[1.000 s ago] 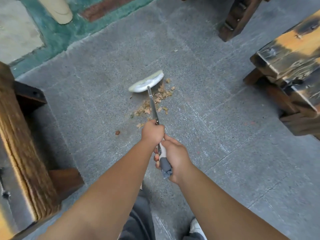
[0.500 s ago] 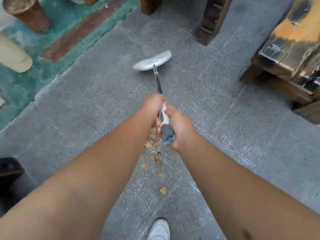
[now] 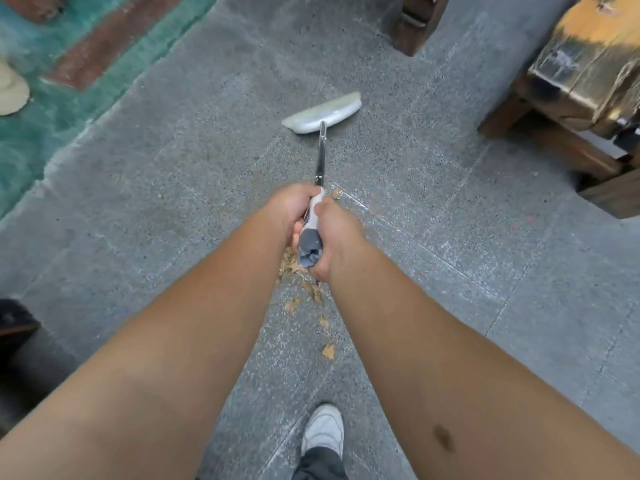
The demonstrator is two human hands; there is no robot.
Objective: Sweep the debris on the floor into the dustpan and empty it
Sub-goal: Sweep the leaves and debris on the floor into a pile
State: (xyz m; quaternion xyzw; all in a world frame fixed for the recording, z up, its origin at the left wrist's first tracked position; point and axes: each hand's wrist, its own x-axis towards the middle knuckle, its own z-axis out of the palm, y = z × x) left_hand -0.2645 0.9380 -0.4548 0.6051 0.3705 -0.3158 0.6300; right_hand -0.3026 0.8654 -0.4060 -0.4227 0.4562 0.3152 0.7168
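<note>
I have both hands wrapped around the broom (image 3: 320, 157). My left hand (image 3: 289, 209) grips the white part of the handle, higher up toward the metal shaft, and my right hand (image 3: 334, 233) grips just behind it, curled around the grey end of the handle. The 2 hands touch each other.

The shaft runs away from me to the broom head (image 3: 322, 113), which is pale, whitish and slightly tilted, lying out on the grey floor (image 3: 173, 174) ahead of my hands. I cannot tell whether it touches the floor or hangs just above it.

The debris (image 3: 313, 292) is a scatter of dry brown leaf bits on the floor, mostly right under my hands and trailing back toward my white shoe (image 3: 323, 429). 1 small bit lies just beside my left hand's knuckles, farther from me.

A wooden bench (image 3: 581, 74) with worn yellow and black paint stands at the right edge. A dark wooden leg (image 3: 414, 26) is at the top edge. At the upper left the floor turns green with a reddish strip (image 3: 110, 39).
</note>
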